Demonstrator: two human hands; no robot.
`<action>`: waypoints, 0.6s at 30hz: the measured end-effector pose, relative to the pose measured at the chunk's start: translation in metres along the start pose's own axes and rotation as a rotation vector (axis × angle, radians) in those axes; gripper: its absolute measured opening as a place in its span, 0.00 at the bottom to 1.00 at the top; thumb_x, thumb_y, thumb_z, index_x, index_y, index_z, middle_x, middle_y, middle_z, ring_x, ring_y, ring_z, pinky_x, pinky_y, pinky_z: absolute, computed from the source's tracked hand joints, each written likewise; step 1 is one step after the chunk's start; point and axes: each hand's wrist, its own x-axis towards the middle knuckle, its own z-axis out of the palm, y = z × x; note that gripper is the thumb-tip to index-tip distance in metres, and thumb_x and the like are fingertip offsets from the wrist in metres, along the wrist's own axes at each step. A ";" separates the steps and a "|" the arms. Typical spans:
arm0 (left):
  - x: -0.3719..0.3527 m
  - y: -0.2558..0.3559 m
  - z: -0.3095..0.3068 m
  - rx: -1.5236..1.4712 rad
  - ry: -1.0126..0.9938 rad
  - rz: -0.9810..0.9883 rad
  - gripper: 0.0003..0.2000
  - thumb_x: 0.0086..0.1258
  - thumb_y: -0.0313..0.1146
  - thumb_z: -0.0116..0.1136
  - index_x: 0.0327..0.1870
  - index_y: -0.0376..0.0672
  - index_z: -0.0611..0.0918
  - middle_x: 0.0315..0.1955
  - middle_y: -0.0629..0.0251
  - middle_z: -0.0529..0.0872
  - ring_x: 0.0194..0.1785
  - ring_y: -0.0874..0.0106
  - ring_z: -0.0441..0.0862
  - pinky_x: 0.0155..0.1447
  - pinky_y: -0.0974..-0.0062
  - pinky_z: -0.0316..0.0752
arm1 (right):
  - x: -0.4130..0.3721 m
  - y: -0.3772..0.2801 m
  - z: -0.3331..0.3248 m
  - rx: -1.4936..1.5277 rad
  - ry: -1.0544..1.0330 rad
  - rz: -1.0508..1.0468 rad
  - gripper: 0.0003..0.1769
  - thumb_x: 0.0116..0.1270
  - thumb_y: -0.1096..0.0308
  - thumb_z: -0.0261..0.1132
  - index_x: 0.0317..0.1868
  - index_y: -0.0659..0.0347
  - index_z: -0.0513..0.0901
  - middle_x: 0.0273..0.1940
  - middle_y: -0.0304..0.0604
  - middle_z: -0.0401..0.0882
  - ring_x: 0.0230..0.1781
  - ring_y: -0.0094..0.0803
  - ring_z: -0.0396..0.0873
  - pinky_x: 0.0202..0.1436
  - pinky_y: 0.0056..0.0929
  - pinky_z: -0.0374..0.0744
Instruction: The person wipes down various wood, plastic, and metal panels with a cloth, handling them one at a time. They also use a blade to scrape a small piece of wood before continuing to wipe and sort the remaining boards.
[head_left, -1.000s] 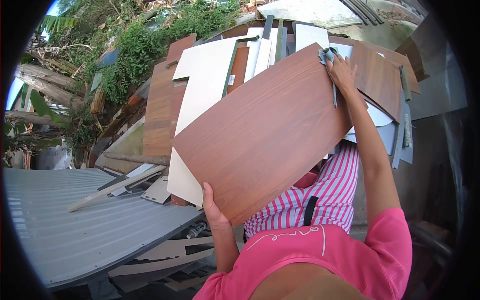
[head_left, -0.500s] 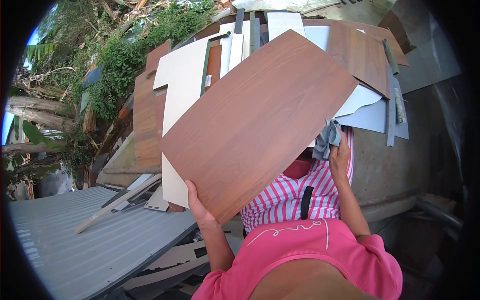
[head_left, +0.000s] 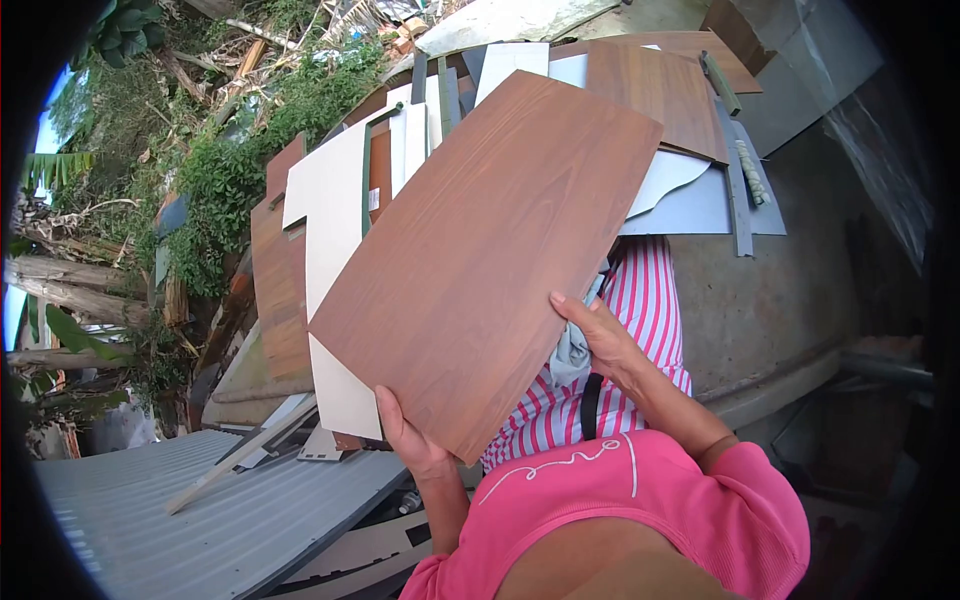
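A large brown wood-grain board (head_left: 480,250) lies tilted across the view above my lap. Its near left edge is gripped by my left hand (head_left: 410,437), thumb outside and fingers mostly hidden beneath. At the board's right edge, my right hand (head_left: 606,338) has its thumb on the top face. A crumpled grey-blue cloth (head_left: 570,357) hangs from that hand, under the board's edge. The right fingers are partly hidden below the board and cloth.
Beyond the board is a pile of cut panels, with a cream panel (head_left: 335,270), another brown panel (head_left: 650,95) and grey strips. Corrugated metal sheeting (head_left: 200,520) sits at lower left, a wooden strip (head_left: 245,455) on it. Plants (head_left: 225,190) grow at upper left.
My right hand has moved left and nearer along the board's right edge with the cloth, and its thumb now rests on top. The board has turned steeper and shifted slightly left in view.
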 end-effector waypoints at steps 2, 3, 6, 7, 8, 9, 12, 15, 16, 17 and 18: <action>-0.002 -0.003 -0.004 0.037 -0.048 -0.018 0.25 0.74 0.44 0.42 0.66 0.40 0.60 0.61 0.57 0.68 0.61 0.65 0.70 0.63 0.62 0.66 | -0.006 -0.013 -0.006 -0.026 0.050 -0.049 0.36 0.64 0.53 0.63 0.63 0.69 0.63 0.56 0.48 0.71 0.57 0.32 0.70 0.60 0.30 0.69; -0.005 -0.008 0.004 0.116 -0.062 0.018 0.25 0.74 0.43 0.43 0.66 0.40 0.59 0.61 0.57 0.68 0.61 0.65 0.70 0.63 0.62 0.66 | -0.008 -0.021 -0.011 -0.062 0.098 -0.089 0.36 0.63 0.53 0.63 0.63 0.69 0.64 0.56 0.48 0.72 0.57 0.32 0.70 0.60 0.30 0.69; -0.006 -0.025 0.023 0.138 -0.101 -0.026 0.25 0.73 0.41 0.45 0.67 0.40 0.59 0.61 0.58 0.68 0.62 0.65 0.69 0.64 0.62 0.65 | -0.017 -0.048 -0.034 -0.148 0.196 -0.191 0.37 0.61 0.52 0.65 0.62 0.70 0.65 0.55 0.49 0.73 0.56 0.32 0.71 0.59 0.29 0.70; -0.002 -0.030 0.031 0.082 -0.128 -0.100 0.26 0.72 0.41 0.46 0.67 0.40 0.59 0.61 0.59 0.69 0.62 0.65 0.69 0.65 0.61 0.65 | -0.018 -0.059 -0.046 -0.155 0.227 -0.213 0.37 0.60 0.52 0.65 0.61 0.70 0.65 0.54 0.49 0.73 0.55 0.32 0.73 0.58 0.29 0.71; 0.005 -0.034 0.040 -0.028 -0.197 -0.188 0.25 0.72 0.40 0.47 0.66 0.39 0.60 0.60 0.58 0.70 0.61 0.65 0.70 0.63 0.61 0.67 | -0.019 -0.073 -0.060 -0.165 0.254 -0.234 0.37 0.60 0.52 0.66 0.60 0.71 0.66 0.53 0.49 0.74 0.53 0.32 0.74 0.57 0.28 0.72; 0.013 -0.038 0.051 -0.142 -0.261 -0.271 0.25 0.72 0.40 0.48 0.65 0.38 0.61 0.58 0.57 0.71 0.60 0.65 0.72 0.61 0.61 0.70 | -0.020 -0.088 -0.078 -0.195 0.275 -0.223 0.36 0.59 0.53 0.66 0.59 0.71 0.67 0.51 0.49 0.75 0.51 0.31 0.75 0.56 0.28 0.73; 0.029 -0.070 0.078 0.083 -0.403 -0.397 0.21 0.71 0.37 0.50 0.59 0.34 0.65 0.49 0.53 0.78 0.50 0.64 0.80 0.51 0.63 0.79 | -0.018 -0.136 -0.138 -0.238 0.336 -0.257 0.34 0.56 0.56 0.69 0.56 0.71 0.70 0.48 0.47 0.77 0.47 0.28 0.77 0.52 0.26 0.75; 0.032 -0.114 0.103 -0.036 -0.539 -0.615 0.18 0.72 0.34 0.47 0.58 0.34 0.64 0.48 0.51 0.79 0.51 0.58 0.80 0.53 0.56 0.78 | -0.008 -0.177 -0.194 -0.253 0.357 -0.250 0.35 0.54 0.56 0.71 0.56 0.71 0.71 0.49 0.46 0.77 0.47 0.28 0.78 0.52 0.25 0.75; 0.034 -0.132 0.108 -0.084 -0.566 -0.636 0.17 0.72 0.34 0.47 0.57 0.34 0.65 0.48 0.50 0.79 0.51 0.58 0.80 0.54 0.56 0.77 | -0.005 -0.190 -0.204 -0.282 0.355 -0.245 0.36 0.54 0.56 0.72 0.56 0.71 0.71 0.49 0.47 0.78 0.47 0.28 0.78 0.52 0.25 0.75; 0.035 -0.147 0.114 -0.130 -0.558 -0.663 0.17 0.72 0.34 0.47 0.56 0.34 0.67 0.48 0.51 0.79 0.51 0.58 0.80 0.55 0.56 0.77 | -0.001 -0.201 -0.215 -0.306 0.355 -0.239 0.37 0.53 0.55 0.72 0.57 0.71 0.71 0.49 0.47 0.78 0.47 0.28 0.78 0.52 0.24 0.76; 0.039 -0.168 0.115 -0.181 -0.565 -0.690 0.15 0.72 0.34 0.47 0.55 0.35 0.68 0.49 0.52 0.79 0.52 0.59 0.79 0.56 0.57 0.76 | 0.003 -0.211 -0.233 -0.324 0.347 -0.229 0.37 0.53 0.55 0.72 0.57 0.71 0.71 0.49 0.47 0.78 0.47 0.28 0.78 0.52 0.24 0.76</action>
